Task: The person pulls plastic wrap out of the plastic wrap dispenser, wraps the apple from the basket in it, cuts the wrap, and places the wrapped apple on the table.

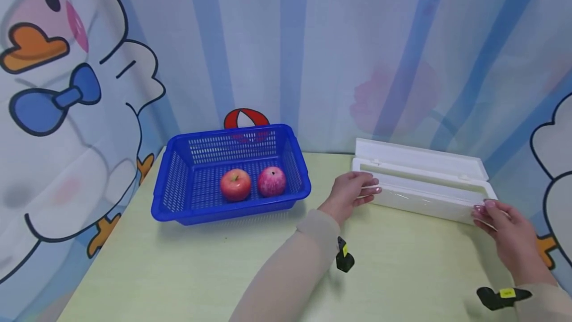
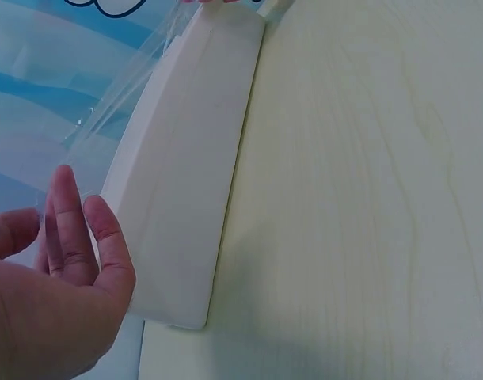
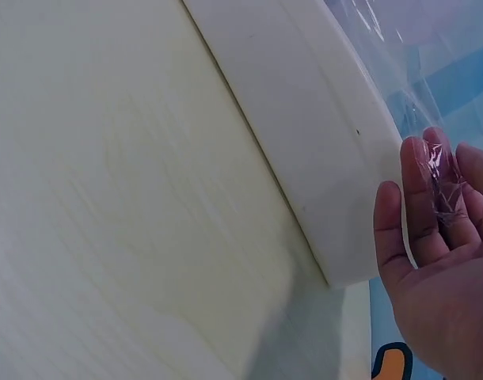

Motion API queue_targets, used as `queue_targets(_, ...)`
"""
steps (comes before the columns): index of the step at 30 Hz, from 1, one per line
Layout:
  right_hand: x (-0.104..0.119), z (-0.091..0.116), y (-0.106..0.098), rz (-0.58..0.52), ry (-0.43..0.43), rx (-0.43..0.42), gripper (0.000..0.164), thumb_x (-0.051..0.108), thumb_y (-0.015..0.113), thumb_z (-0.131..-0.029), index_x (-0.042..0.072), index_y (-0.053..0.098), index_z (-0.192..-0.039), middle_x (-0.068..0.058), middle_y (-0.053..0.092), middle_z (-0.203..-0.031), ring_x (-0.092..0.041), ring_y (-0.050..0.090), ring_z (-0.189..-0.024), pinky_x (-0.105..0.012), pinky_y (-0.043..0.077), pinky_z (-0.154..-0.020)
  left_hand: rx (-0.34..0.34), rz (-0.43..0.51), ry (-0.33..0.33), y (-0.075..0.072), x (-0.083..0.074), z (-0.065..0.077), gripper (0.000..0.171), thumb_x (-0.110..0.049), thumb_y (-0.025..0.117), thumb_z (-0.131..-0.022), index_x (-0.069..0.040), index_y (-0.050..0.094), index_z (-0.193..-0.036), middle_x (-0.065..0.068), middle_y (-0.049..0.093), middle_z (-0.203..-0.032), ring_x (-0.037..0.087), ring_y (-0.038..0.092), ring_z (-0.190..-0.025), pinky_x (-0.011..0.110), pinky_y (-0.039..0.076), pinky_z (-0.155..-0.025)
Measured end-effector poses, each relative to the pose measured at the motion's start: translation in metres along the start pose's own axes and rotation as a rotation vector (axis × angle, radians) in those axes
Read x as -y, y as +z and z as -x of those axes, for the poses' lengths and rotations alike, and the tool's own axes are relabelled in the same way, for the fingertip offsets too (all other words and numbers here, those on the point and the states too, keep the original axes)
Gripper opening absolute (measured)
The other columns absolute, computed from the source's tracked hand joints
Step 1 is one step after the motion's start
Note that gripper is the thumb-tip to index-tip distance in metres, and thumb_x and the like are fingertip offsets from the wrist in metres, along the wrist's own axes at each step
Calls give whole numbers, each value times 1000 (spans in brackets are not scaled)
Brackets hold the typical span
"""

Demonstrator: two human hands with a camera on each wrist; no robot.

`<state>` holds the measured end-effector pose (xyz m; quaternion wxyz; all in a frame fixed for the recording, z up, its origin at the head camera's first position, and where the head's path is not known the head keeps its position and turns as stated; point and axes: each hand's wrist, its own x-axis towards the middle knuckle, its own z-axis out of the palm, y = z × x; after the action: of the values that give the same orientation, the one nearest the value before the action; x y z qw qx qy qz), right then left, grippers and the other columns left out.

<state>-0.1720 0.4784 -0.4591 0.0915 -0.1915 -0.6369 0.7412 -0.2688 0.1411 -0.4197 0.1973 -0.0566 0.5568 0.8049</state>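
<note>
A long white cling film dispenser (image 1: pixel 424 172) lies at the right of the table, its hinged lid (image 1: pixel 415 155) raised against the backdrop. Clear cling film (image 3: pixel 443 178) stretches along its front between both hands. At the dispenser's left end, my left hand (image 1: pixel 346 193) pinches one end of the film between thumb and fingers. My right hand (image 1: pixel 509 227) grips the other end by the right corner, where the film is crumpled among the fingers in the right wrist view. The dispenser's smooth front wall (image 2: pixel 186 158) shows in the left wrist view.
A blue plastic basket (image 1: pixel 232 210) stands left of the dispenser, holding a red apple (image 1: pixel 235 185) and a pinkish-purple round fruit (image 1: pixel 271 182). Behind the pale wooden table (image 1: pixel 178 272) hangs a cartoon-printed cloth (image 1: pixel 321 63).
</note>
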Motion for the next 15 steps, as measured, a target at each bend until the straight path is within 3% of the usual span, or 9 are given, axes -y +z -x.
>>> queue_targets(10, 8, -8, 12, -50, -45, -102, 35, 38, 70, -101, 21, 59, -130, 13, 68, -105, 1, 71, -87, -15, 58, -71, 28, 13, 6, 3, -10, -4, 8, -6, 71, -102, -4, 73, -110, 11, 81, -106, 30, 79, -103, 40, 63, -91)
queue_targets(15, 17, -7, 16, -156, -57, -64, 41, 35, 76, -97, 17, 61, -131, 9, 69, -109, -4, 72, -90, -17, 60, -75, 41, 23, 16, 6, -14, -6, 13, -3, 68, -103, 0, 74, -114, 13, 81, -107, 32, 78, -105, 40, 63, -91)
